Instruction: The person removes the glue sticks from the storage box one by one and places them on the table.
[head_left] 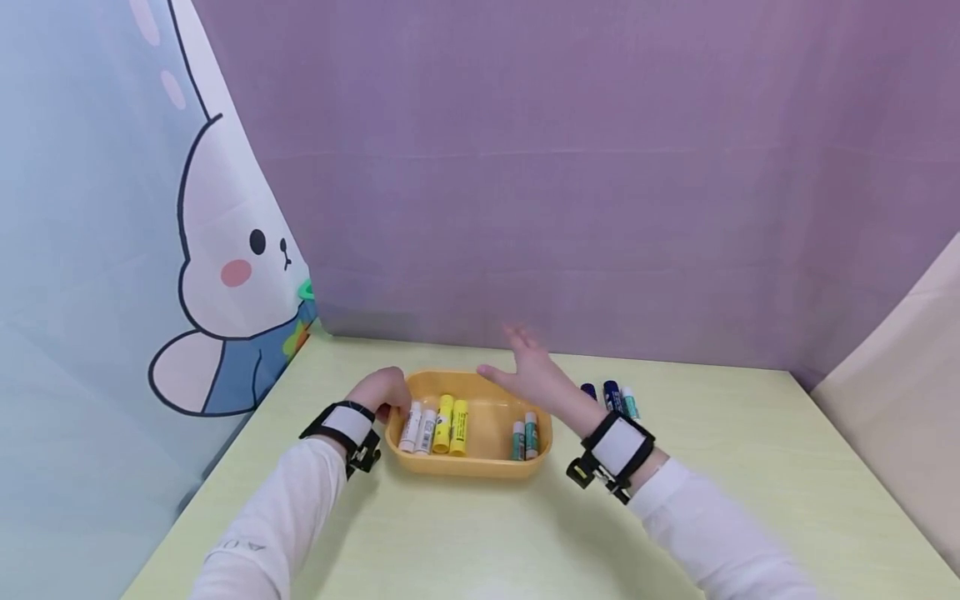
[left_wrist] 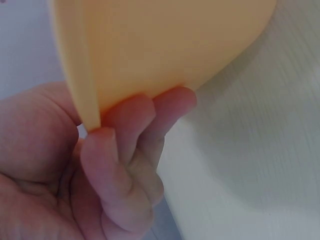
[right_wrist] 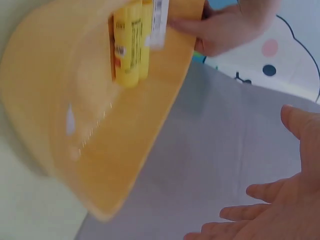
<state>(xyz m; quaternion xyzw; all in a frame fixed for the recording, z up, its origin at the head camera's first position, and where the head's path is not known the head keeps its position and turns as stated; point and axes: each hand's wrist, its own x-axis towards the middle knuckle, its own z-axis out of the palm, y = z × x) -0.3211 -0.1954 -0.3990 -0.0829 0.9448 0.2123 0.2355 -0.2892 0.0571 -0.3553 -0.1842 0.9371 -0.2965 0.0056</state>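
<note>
My left hand grips the left end of a yellow-orange plastic tray; in the left wrist view its fingers lie against the outer wall, with the thumb across the rim. Inside the tray, toward its left, lie two white glue sticks beside two yellow glue sticks. Two teal-and-white glue sticks are at its right end. My right hand is raised over the tray's back right corner, fingers spread, holding nothing; the right wrist view shows this hand apart from the tray.
Right of the tray, partly behind the right forearm, two dark blue sticks and a teal-and-white stick lie on the pale table. A purple curtain hangs behind the table, a cartoon-printed cloth along the left.
</note>
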